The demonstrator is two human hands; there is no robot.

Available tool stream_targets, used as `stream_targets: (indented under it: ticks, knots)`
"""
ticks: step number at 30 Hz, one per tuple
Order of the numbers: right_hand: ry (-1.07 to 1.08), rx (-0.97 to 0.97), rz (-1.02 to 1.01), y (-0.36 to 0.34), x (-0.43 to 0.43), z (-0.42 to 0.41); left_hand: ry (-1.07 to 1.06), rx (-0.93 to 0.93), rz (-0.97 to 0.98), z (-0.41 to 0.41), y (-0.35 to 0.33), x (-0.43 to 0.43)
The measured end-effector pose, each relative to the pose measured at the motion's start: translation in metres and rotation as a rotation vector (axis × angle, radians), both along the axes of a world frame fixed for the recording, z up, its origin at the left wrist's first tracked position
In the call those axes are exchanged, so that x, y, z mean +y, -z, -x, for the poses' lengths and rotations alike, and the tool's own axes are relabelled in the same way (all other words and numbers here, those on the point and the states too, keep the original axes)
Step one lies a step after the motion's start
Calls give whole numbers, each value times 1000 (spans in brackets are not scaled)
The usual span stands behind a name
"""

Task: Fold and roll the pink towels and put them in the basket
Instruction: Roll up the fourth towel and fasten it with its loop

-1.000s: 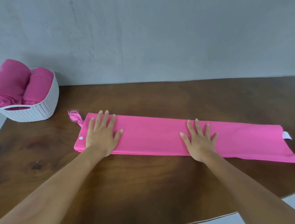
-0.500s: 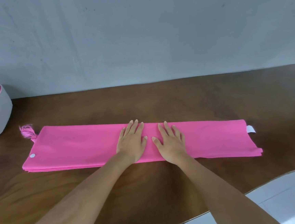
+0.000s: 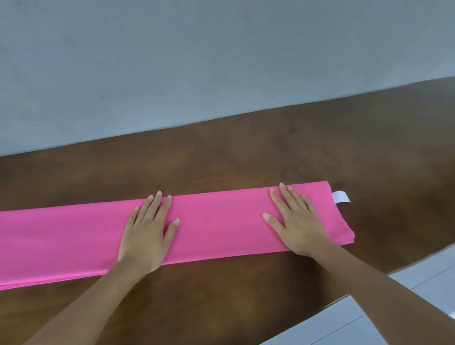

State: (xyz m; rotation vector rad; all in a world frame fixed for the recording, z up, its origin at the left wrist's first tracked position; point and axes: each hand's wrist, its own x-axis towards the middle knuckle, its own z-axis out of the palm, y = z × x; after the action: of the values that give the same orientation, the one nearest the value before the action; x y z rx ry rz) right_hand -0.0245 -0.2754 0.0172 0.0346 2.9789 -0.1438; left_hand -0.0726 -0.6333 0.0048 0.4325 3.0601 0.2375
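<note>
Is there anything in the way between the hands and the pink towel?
No, nothing. The left hand and the right hand both lie flat on the towel, fingers straight. The basket is out of view.

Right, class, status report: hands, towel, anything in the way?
Left hand flat on pink towel, mid-strip. Right hand flat near its end. Folded, not yet rolled. White tag pokes out; no obstacle.
</note>
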Motion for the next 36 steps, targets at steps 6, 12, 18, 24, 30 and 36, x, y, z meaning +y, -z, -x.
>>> stream_targets:
  ticks: [6,12,18,24,30,36]
  knots:
    - [-13,-12,-75,1,73,-8,-30,12,-13,-2,-2,4]
    - [-89,-33,-61,2,98,-11,-291,72,31,-19,-2,11]
    - [-158,-31,-47,4,107,-9,-483,97,-53,-62,0,34]
    - [-140,70,-17,14,110,-5,-553,147,-97,-104,9,55]
    - [-155,92,-37,14,112,-6,-647,130,-74,-153,10,72]
    - [-172,86,-12,10,110,-8,-761,134,-49,-197,15,99]
